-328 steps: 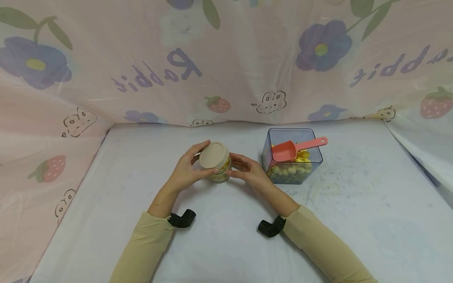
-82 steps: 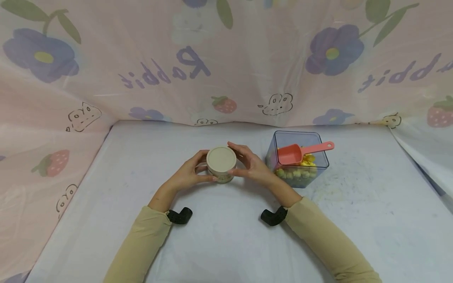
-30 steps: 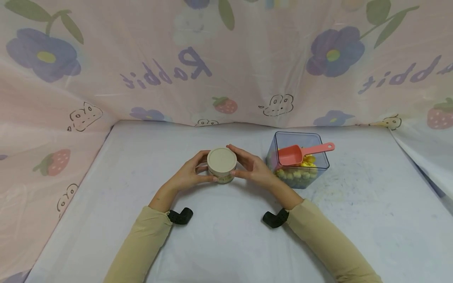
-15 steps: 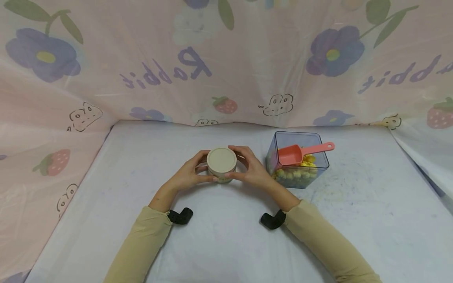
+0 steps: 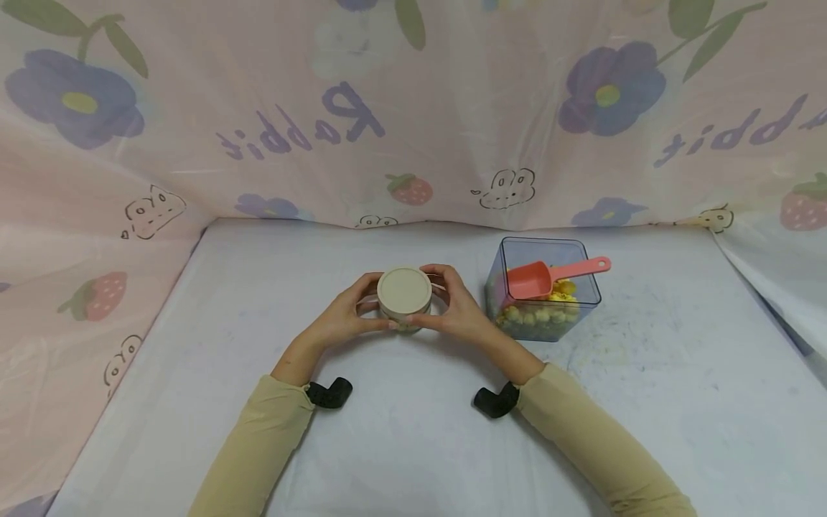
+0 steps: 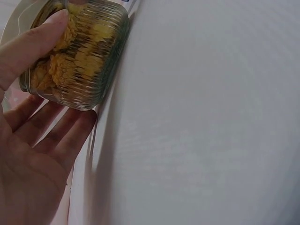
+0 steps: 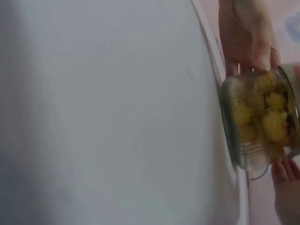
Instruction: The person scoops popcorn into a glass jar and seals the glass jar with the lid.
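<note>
A ribbed glass jar (image 6: 86, 56) with a round cream lid (image 5: 404, 290) stands upright on the white table, filled with yellow puffy pieces. From the left side my left hand (image 5: 342, 314) holds the jar, its thumb across the front and its fingers round behind. My right hand (image 5: 464, 311) grips the right side near the lid, thumb at the front and fingers at the back edge. The right wrist view shows the jar (image 7: 255, 124) somewhat blurred, with a hand on either side. The lid appears seated flat on the jar.
Right of the hands stands a clear bluish square container (image 5: 543, 327) partly filled with yellow puffy pieces. A pink scoop (image 5: 531, 281) lies in it, its handle jutting over the right rim. A patterned curtain (image 5: 439, 129) hangs behind the table.
Since the first frame the jar has gone from tilted to upright and slightly right. During the last second my right thumb and fingers shift round the lid's side; my left hand stays put.
</note>
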`<action>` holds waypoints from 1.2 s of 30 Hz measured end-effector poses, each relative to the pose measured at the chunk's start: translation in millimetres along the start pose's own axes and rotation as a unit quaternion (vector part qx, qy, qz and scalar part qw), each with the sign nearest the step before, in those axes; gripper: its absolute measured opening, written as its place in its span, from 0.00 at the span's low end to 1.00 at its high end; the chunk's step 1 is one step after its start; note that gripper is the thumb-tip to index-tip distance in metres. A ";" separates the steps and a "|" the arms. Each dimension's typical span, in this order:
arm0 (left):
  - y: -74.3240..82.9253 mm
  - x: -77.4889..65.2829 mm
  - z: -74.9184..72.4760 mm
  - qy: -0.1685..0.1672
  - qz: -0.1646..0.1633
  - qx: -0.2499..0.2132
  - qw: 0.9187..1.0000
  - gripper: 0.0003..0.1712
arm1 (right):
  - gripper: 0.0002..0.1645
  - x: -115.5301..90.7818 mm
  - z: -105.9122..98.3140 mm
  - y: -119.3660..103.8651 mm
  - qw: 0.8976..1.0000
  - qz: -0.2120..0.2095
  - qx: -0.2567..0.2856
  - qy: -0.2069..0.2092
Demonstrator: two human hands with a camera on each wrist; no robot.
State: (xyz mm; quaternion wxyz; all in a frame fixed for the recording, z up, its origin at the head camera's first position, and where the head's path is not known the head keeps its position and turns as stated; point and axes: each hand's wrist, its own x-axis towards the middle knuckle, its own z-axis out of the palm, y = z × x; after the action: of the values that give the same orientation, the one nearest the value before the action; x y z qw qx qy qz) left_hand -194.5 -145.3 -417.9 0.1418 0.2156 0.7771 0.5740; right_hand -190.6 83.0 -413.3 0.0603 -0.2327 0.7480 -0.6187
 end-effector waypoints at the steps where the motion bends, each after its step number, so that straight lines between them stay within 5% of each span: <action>1: 0.3 -0.1 0.0 -0.001 0.000 -0.002 1.000 0.44 | 0.52 0.1 -1.6 0.2 1.000 -0.005 0.006 -0.012; 7: 1.8 -0.2 -0.4 -0.003 -0.004 -0.005 1.000 0.45 | 0.54 1.9 -12.7 -1.0 0.995 -0.040 0.043 -0.086; 15: 0.6 -0.3 0.5 -0.006 -0.015 -0.002 1.000 0.46 | 0.50 6.4 -17.6 -1.2 0.991 -0.054 0.028 -0.118; 36: -1.9 -1.8 3.1 -0.001 0.011 0.024 1.000 0.44 | 0.49 2.5 -1.9 5.0 0.999 -0.048 -0.002 -0.003</action>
State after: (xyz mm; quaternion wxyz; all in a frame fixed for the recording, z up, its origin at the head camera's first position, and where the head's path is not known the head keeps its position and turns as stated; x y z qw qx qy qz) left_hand -191.8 -144.1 -420.7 0.1313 0.2283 0.7883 0.5561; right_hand -194.9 84.3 -417.1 0.0322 -0.2702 0.7373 -0.6184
